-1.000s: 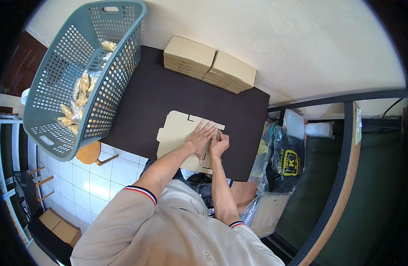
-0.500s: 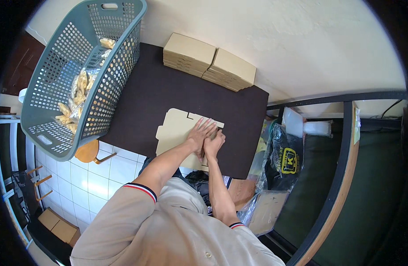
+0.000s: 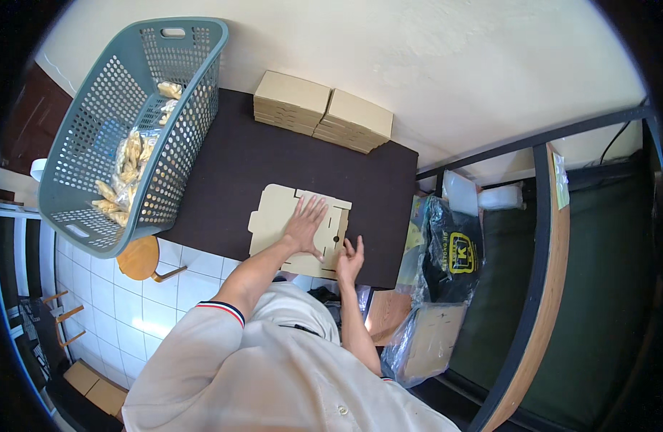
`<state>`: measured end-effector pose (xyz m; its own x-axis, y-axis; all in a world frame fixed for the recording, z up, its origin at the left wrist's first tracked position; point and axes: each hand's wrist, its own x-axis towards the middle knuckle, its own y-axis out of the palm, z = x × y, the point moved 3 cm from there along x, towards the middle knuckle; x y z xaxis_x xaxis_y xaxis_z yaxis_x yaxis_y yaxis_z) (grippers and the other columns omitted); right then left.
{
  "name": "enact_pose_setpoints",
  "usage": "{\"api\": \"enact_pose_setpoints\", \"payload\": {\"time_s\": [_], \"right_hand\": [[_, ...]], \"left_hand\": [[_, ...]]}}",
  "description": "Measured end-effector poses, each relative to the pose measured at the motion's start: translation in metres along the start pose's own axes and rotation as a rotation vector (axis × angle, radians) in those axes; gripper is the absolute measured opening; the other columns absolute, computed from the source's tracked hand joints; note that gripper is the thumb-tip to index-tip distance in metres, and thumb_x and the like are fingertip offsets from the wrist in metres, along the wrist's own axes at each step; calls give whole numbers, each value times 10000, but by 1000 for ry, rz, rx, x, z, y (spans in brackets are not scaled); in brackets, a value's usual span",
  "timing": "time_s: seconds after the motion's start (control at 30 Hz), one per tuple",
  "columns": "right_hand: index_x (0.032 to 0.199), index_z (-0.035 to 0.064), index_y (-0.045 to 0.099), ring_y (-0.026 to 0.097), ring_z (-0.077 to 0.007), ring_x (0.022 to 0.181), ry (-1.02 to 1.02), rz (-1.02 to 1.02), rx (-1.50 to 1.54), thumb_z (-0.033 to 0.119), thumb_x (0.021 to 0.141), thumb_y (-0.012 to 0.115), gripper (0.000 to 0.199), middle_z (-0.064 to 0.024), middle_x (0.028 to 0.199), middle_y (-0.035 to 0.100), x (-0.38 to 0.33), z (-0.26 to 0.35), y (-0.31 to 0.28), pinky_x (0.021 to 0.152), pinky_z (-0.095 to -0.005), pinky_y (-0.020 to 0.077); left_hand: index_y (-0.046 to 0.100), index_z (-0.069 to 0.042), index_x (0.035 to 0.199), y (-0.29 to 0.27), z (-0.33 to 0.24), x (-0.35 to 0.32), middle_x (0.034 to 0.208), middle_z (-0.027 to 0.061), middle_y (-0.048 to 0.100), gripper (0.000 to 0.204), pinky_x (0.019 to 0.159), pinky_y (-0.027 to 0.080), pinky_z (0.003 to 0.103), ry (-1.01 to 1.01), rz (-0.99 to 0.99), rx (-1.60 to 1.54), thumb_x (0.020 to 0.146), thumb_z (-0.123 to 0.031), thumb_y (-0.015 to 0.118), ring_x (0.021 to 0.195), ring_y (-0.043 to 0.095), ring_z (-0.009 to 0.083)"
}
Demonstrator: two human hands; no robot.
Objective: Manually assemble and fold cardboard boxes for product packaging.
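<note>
A flat, die-cut cardboard box blank lies at the near edge of the dark table, with slots, a small dark hole and tabs along its edges. My left hand presses flat on its middle, fingers spread. At the blank's right edge is my right hand, its fingers apart and touching or very close to the narrow folded strip there. Nothing is held in either hand.
A grey-green perforated basket with bagged pale yellow pieces stands at the left. Two stacks of folded cardboard boxes sit against the wall. Plastic-wrapped goods and a dark metal frame are on the right; a wooden stool stands below left.
My right hand has moved away from the left hand, down to the blank's right edge, and its fingers have spread. My left hand stays on the blank. The view has shifted slightly.
</note>
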<state>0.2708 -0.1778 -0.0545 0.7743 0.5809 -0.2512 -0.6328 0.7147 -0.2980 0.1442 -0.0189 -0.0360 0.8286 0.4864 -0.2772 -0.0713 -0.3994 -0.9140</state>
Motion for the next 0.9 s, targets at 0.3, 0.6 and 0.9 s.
{"api": "enact_pose_setpoints", "payload": {"time_s": [0.3,0.6,0.9], "right_hand": [[1245,-28,669,708,-239,769,-457,-182,-620,94,865,852,440,-156,949,738,-37,5,-23,784,-385,595],[1113,-56,732,780,-278,802,-38,-1,-319,157,793,914,425,-187,891,790,-34,-7,-14,767,-412,603],[990,-25,814,799,-360,854,6,2,-496,167,737,933,340,-230,902,805,-20,-10,0,828,-446,611]], "left_hand": [[214,-143,1750,26,24,-61,1812,207,149,1362,1319,-45,685,-13,-56,-38,717,-809,802,1685,47,409],[191,-386,1751,29,8,-69,1839,156,41,1166,1241,-64,809,-107,70,-13,809,-700,804,1688,-20,414],[146,-431,1745,31,-4,-65,1852,-2,-2,979,1117,-21,956,59,244,91,956,-549,714,1686,-92,389]]}}
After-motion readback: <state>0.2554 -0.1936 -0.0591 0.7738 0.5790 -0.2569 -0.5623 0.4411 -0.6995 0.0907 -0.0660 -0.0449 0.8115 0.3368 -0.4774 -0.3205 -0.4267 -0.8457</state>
